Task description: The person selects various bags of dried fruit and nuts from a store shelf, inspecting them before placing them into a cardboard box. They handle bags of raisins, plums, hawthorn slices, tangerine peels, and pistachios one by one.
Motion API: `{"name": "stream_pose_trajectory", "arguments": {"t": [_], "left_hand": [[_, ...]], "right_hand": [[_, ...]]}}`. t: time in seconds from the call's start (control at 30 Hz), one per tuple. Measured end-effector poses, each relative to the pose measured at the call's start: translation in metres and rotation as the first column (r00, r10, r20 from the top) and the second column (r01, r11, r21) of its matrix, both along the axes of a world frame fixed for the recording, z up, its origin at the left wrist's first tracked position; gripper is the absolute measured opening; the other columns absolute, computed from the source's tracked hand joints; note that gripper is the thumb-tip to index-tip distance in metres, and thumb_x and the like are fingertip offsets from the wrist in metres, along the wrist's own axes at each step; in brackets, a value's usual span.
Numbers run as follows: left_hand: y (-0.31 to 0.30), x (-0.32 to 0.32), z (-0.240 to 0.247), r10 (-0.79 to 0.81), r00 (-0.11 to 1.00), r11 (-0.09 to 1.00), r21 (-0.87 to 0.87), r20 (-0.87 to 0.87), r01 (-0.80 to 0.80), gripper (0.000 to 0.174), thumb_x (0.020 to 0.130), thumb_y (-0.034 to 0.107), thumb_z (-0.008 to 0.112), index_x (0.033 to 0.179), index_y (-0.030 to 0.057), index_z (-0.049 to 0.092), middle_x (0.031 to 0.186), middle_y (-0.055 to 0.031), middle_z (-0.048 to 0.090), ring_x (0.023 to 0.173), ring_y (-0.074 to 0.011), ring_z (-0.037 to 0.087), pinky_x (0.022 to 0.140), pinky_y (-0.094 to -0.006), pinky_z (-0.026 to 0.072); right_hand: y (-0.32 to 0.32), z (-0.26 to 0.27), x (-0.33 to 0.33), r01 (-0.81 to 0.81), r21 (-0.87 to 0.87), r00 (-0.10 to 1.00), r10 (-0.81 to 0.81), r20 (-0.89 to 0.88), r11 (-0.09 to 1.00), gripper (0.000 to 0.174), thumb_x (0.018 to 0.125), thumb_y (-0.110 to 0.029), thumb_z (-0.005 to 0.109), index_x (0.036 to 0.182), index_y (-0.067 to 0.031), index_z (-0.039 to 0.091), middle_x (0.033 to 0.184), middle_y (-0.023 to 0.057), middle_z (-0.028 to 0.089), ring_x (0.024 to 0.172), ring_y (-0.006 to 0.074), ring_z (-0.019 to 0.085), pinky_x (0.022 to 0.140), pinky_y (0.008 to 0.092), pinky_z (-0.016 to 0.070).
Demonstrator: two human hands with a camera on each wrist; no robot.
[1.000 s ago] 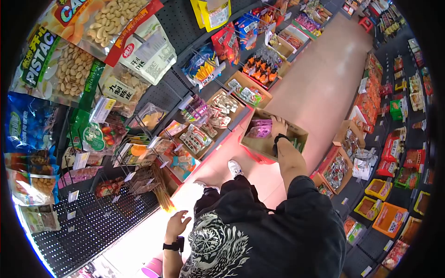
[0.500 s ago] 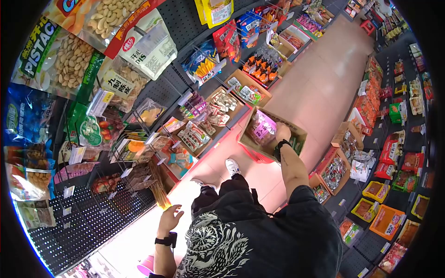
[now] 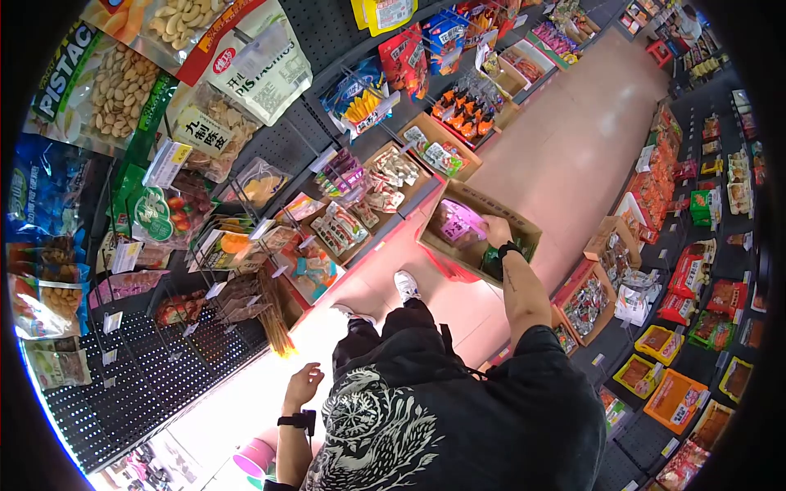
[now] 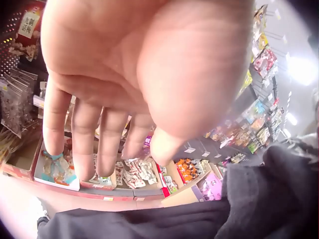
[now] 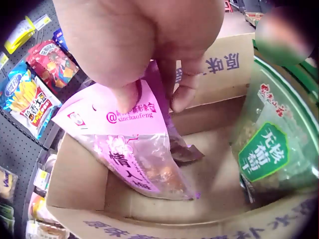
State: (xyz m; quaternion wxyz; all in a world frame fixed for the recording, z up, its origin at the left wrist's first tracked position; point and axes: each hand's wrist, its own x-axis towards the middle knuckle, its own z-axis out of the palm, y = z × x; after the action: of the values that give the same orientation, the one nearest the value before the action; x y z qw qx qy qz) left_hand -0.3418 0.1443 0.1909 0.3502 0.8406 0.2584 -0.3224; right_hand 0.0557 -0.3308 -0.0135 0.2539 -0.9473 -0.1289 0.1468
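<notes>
In the right wrist view, my right hand (image 5: 144, 45) pinches the top of a pink-and-clear snack bag (image 5: 127, 149) between thumb and fingers. The bag leans inside an open cardboard box (image 5: 75, 184), its printed front facing the camera. Behind it shows a darker part of a packet, mostly covered by the hand and bag. At the other end of the box stands a green snack bag (image 5: 264, 149). My left hand (image 3: 303, 386) hangs free beside my body, well away from the box; its palm and loosely extended fingers fill much of the left wrist view.
Hanging nut bags (image 3: 123, 90) and other snack packets line the rack on the left. Low cartons of small packets (image 3: 393, 176) run along its foot. On the right, another shelf carries yellow and orange trays (image 3: 675, 401). A pink bucket (image 3: 255, 458) stands near my left arm.
My right hand has gone from lying spread over the box to pinching the pink bag, which rose into fuller view, then tilted. My left hand stays free; the head view has turned slightly.
</notes>
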Motion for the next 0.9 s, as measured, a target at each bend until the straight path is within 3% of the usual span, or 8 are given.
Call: {"name": "stream_pose_trajectory", "arguments": {"t": [0.5,0.53,0.57,0.63,0.77,0.8,0.83,0.9], "left_hand": [[0.061,-0.149,-0.121,0.630,0.729,0.686,-0.249,-0.267,-0.684,0.036,0.086,0.028,0.061,0.112,0.0029,0.056,0.096,-0.0085,0.067,0.077,-0.0178,0.066,0.061,-0.0350,0.0524],[0.076,-0.175,-0.154,0.194,0.972,0.943,-0.300,0.132,-0.147,0.036,0.086,0.029,0.060,0.110,0.0014,0.059,0.098,-0.0114,0.067,0.077,-0.0200,0.066,0.069,-0.0344,0.0533],[0.055,-0.135,-0.111,0.582,0.800,0.776,-0.195,-0.145,-0.600,0.035,0.087,0.028,0.060,0.109,0.0014,0.062,0.101,-0.0133,0.067,0.078,-0.0218,0.066,0.074,-0.0308,0.0521],[0.072,-0.106,-0.093,0.492,0.871,0.867,-0.094,-0.007,-0.490,0.037,0.087,0.028,0.061,0.112,0.0009,0.061,0.101,-0.0112,0.067,0.080,-0.0189,0.065,0.076,-0.0315,0.0518],[0.134,-0.036,0.023,0.852,0.406,0.524,-0.552,0.332,-0.649,0.019,0.092,0.020,0.053,0.102,0.0053,0.060,0.092,-0.0058,0.065,0.077,-0.0134,0.064,0.067,-0.0280,0.0515],[0.154,-0.026,0.035,0.479,0.365,0.834,-0.284,0.798,-0.473,0.023,0.094,0.022,0.051,0.107,0.0040,0.058,0.091,-0.0078,0.065,0.079,-0.0152,0.064,0.063,-0.0260,0.0507],[0.174,-0.006,0.083,0.942,-0.011,0.290,-0.831,0.335,-0.475,0.025,0.095,0.022,0.051,0.111,0.0031,0.055,0.094,-0.0091,0.064,0.082,-0.0161,0.064,0.062,-0.0244,0.0505],[0.238,0.007,0.092,0.887,-0.052,0.400,-0.820,0.459,-0.410,0.030,0.095,0.026,0.052,0.115,0.0036,0.052,0.100,-0.0076,0.062,0.081,-0.0152,0.062,0.061,-0.0222,0.0489]], "right_hand": [[0.015,-0.006,0.005,0.289,-0.099,0.912,-0.243,0.331,0.952,0.037,0.084,-0.017,0.057,0.119,-0.0072,0.052,0.096,0.0149,0.064,0.089,0.0333,0.062,0.074,0.0430,0.0510],[0.023,0.001,-0.005,0.282,-0.013,0.915,-0.264,0.304,0.959,0.037,0.086,-0.018,0.055,0.122,-0.0058,0.052,0.097,0.0152,0.065,0.088,0.0325,0.063,0.073,0.0424,0.0514],[0.028,0.008,-0.014,0.282,0.064,0.917,-0.288,0.276,0.957,0.038,0.088,-0.019,0.053,0.124,-0.0044,0.052,0.097,0.0155,0.065,0.086,0.0317,0.063,0.072,0.0418,0.0519],[0.038,0.014,-0.035,0.201,0.123,0.922,-0.230,0.311,0.972,0.053,0.086,-0.026,0.059,0.130,0.0008,0.045,0.130,0.0300,0.043,0.119,0.0450,0.042,0.105,0.0466,0.0312],[0.110,0.013,-0.085,0.155,0.675,0.987,-0.090,-0.131,0.721,0.026,0.083,-0.010,0.065,0.107,0.0010,0.060,0.101,0.0113,0.063,0.093,0.0234,0.060,0.087,0.0329,0.0471],[0.134,0.018,-0.100,0.069,0.739,0.991,0.041,-0.130,0.670,0.021,0.085,-0.006,0.063,0.105,-0.0001,0.059,0.096,0.0074,0.064,0.087,0.0179,0.061,0.083,0.0285,0.0490],[0.171,0.059,-0.123,0.215,0.746,0.926,0.113,-0.361,0.630,0.021,0.085,-0.005,0.062,0.105,-0.0002,0.059,0.094,0.0073,0.064,0.085,0.0160,0.061,0.080,0.0266,0.0491],[0.227,0.100,-0.147,0.255,0.707,0.791,0.278,-0.544,0.659,0.019,0.086,-0.004,0.061,0.104,-0.0002,0.060,0.091,0.0066,0.064,0.081,0.0125,0.061,0.076,0.0237,0.0491]]}}
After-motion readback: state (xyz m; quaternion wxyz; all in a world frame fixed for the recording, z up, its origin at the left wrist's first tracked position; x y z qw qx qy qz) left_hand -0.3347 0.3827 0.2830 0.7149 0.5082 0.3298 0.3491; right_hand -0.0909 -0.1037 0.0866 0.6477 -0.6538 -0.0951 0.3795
